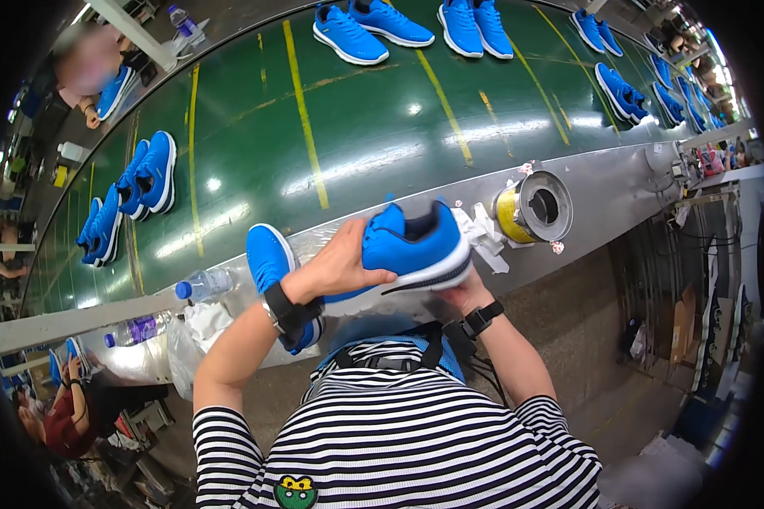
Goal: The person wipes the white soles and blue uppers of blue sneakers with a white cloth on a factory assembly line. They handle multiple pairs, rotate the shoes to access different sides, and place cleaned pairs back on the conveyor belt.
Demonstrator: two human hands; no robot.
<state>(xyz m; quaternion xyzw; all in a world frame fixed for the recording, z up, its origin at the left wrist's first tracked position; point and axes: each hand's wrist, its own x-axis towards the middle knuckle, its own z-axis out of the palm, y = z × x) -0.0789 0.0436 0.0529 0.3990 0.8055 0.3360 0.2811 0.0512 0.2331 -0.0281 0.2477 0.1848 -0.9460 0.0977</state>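
**Blue shoe held over conveyor edge, both hands engaged**

Striped shirt [399, 433] of the wearer fills the near centre, with both forearms rising from it. Left hand [339, 267] lies across the side of a blue shoe [416, 250], fingers closed on its upper; right hand [465, 295] supports the same shoe from beneath at its white sole, its grip largely covered by the shoe. Each wrist carries a black watch. The shoe is held above the near metal edge of the counter [603, 182].

Beyond that edge runs a wide green conveyor belt [356, 127] marked with yellow lines, curving left to right. Pairs of blue shoes stand on it at the far side [373, 25] and at the left [148, 174]. A second blue shoe [272, 259] lies sole-up just left of the left hand. Right of the held shoe sits a yellow tape roll on a metal holder [530, 208], with crumpled white paper [480, 237] beside it. Two plastic bottles [204, 284] lie on the near left edge.

Right-hand fingers are hidden. Other workers at the left rim are small and indistinct; items at the right are too dark to identify.
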